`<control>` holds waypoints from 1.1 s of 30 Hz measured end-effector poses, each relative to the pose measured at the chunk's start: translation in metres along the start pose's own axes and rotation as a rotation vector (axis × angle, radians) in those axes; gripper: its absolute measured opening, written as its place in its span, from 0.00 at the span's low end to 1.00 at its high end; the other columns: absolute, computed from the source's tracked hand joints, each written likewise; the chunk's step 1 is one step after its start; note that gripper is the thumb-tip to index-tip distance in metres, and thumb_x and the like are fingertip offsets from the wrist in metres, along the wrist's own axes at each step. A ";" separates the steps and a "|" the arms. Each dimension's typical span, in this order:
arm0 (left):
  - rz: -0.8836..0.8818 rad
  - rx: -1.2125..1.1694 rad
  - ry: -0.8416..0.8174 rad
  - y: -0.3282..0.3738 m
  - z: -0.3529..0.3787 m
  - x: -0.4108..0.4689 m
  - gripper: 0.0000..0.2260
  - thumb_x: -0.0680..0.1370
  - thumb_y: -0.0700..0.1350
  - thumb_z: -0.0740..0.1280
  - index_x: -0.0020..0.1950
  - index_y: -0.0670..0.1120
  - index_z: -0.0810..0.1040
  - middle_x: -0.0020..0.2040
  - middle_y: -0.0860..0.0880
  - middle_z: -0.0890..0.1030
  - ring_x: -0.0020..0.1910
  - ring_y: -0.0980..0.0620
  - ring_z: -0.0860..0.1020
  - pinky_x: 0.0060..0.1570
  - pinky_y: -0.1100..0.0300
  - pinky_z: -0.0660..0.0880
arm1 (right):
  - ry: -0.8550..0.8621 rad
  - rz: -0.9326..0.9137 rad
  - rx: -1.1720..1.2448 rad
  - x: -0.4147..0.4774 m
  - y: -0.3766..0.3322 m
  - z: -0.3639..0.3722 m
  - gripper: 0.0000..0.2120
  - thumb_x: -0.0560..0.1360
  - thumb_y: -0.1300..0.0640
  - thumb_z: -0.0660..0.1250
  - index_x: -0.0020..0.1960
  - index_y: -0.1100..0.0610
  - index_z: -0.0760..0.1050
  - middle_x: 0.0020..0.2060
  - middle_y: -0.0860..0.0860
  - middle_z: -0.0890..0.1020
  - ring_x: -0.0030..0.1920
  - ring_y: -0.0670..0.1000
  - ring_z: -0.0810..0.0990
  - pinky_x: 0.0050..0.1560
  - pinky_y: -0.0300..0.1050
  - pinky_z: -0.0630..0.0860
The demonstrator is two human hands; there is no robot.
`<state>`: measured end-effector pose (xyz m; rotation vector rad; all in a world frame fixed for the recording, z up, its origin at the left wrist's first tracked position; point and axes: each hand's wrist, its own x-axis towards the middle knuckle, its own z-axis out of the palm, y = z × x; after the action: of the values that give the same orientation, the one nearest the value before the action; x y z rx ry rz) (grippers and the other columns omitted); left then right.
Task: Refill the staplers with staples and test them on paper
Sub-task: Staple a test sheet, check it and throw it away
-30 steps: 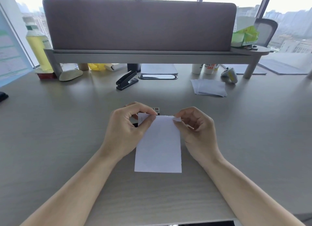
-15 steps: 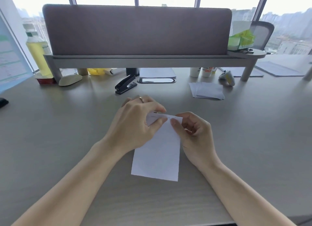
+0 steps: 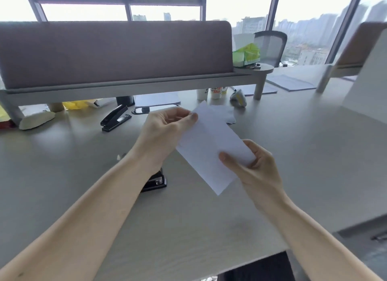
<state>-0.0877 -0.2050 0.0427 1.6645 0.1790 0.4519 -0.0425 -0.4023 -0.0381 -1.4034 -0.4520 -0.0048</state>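
A white sheet of paper (image 3: 209,146) is held tilted above the desk by both hands. My left hand (image 3: 165,132) pinches its upper left edge. My right hand (image 3: 251,167) grips its lower right side with the thumb on top. A small black stapler (image 3: 156,181) lies on the desk under my left forearm, partly hidden. A second, larger black stapler (image 3: 115,118) rests further back on the left. A stack of white papers (image 3: 228,115) shows behind the held sheet.
A grey desk (image 3: 293,155) runs to a padded divider with a shelf (image 3: 125,85). Under the shelf stand cups (image 3: 211,92), a yellow bag (image 3: 75,104) and a cream object (image 3: 35,119). A green packet (image 3: 246,55) sits on the shelf's right end. A chair (image 3: 270,46) stands beyond.
The sheet has been lifted off the desk and turned toward the right. Both hands rose with it, uncovering the small black stapler. The view has tilted up and to the right.
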 end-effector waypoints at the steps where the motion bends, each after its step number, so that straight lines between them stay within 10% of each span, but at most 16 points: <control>1: -0.022 -0.022 -0.010 0.001 0.012 0.001 0.09 0.79 0.45 0.73 0.38 0.50 0.86 0.41 0.48 0.86 0.40 0.51 0.80 0.42 0.58 0.74 | 0.030 0.005 0.022 -0.002 -0.004 -0.013 0.11 0.71 0.57 0.79 0.50 0.60 0.84 0.41 0.50 0.88 0.41 0.49 0.85 0.42 0.45 0.78; 13: -0.128 -0.035 -0.387 -0.018 0.188 -0.025 0.06 0.80 0.41 0.71 0.45 0.43 0.86 0.43 0.45 0.88 0.38 0.48 0.82 0.51 0.48 0.80 | 0.535 -0.022 -0.241 -0.052 -0.040 -0.203 0.16 0.78 0.49 0.75 0.46 0.63 0.82 0.39 0.64 0.84 0.41 0.53 0.79 0.46 0.52 0.74; 17: -0.114 -0.019 -0.532 -0.025 0.257 -0.049 0.07 0.81 0.41 0.71 0.44 0.42 0.86 0.42 0.42 0.88 0.37 0.46 0.83 0.47 0.49 0.82 | 0.671 -0.020 -0.390 -0.087 -0.057 -0.266 0.09 0.81 0.55 0.73 0.41 0.51 0.84 0.34 0.44 0.87 0.37 0.43 0.83 0.42 0.41 0.78; 24: -0.073 0.042 -0.710 -0.036 0.359 -0.102 0.06 0.81 0.43 0.71 0.57 0.45 0.83 0.50 0.48 0.88 0.45 0.52 0.87 0.48 0.57 0.85 | 0.872 0.013 -0.669 -0.167 -0.061 -0.360 0.09 0.82 0.54 0.70 0.44 0.49 0.84 0.36 0.43 0.88 0.37 0.47 0.86 0.37 0.44 0.80; 33: -0.004 0.277 -1.002 -0.091 0.423 -0.148 0.12 0.80 0.51 0.70 0.63 0.53 0.78 0.55 0.56 0.83 0.49 0.60 0.81 0.43 0.70 0.73 | 0.867 0.513 -1.089 -0.253 0.023 -0.437 0.11 0.83 0.56 0.65 0.50 0.58 0.85 0.45 0.58 0.90 0.50 0.63 0.85 0.44 0.50 0.74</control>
<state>-0.0435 -0.6343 -0.1094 1.9701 -0.5158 -0.4580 -0.1359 -0.8785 -0.1801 -2.3401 0.7684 -0.4848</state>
